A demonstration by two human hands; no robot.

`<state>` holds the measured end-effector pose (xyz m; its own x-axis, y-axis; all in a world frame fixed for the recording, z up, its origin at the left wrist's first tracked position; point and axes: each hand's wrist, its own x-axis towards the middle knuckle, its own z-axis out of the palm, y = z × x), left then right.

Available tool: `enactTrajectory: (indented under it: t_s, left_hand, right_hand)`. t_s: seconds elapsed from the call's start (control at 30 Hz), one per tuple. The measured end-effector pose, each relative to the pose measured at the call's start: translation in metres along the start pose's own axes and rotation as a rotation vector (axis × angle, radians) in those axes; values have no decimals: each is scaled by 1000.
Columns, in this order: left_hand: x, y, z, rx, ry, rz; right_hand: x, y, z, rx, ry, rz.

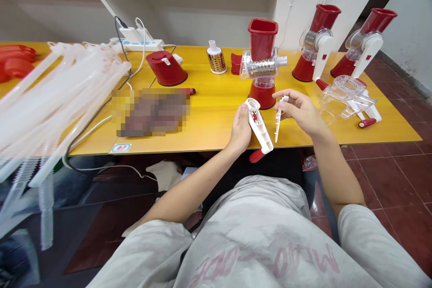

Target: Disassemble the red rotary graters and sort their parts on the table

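My left hand (240, 131) grips a white crank handle (260, 128) with a red knob at its lower end, its hollow ribbed side turned up. A little to the right, my right hand (299, 110) pinches a narrow white cover strip (278, 121) with small pegs along one edge. The strip and the crank are apart. Just behind them stands a red rotary grater (263, 60) with a metal drum and a clear housing; no crank is on its shaft.
Two red graters with cranks (315, 45) stand at the right, behind clear plastic parts (347, 94) and another crank (369, 119). Further left are a grater drum (216, 58), a red base (167, 68), a power strip (143, 45), cables and a pile of translucent plastic tubes (67, 99).
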<state>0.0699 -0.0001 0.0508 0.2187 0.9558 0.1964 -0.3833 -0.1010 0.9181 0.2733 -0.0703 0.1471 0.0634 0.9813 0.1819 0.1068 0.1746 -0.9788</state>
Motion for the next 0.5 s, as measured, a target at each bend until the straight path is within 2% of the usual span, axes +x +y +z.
enactTrajectory:
  t_s: [0.27, 0.4, 0.5]
  left_hand:
    - [-2, 9, 5, -58, -15, -78]
    - [-1, 13, 4, -76, -16, -122]
    - [0, 16, 4, -125, 0, -155]
  right_hand:
    - [-1, -2, -4, 59, 28, 19]
    - [-11, -14, -5, -26, 27, -48]
    - [-25, -31, -8, -162, 141, -149]
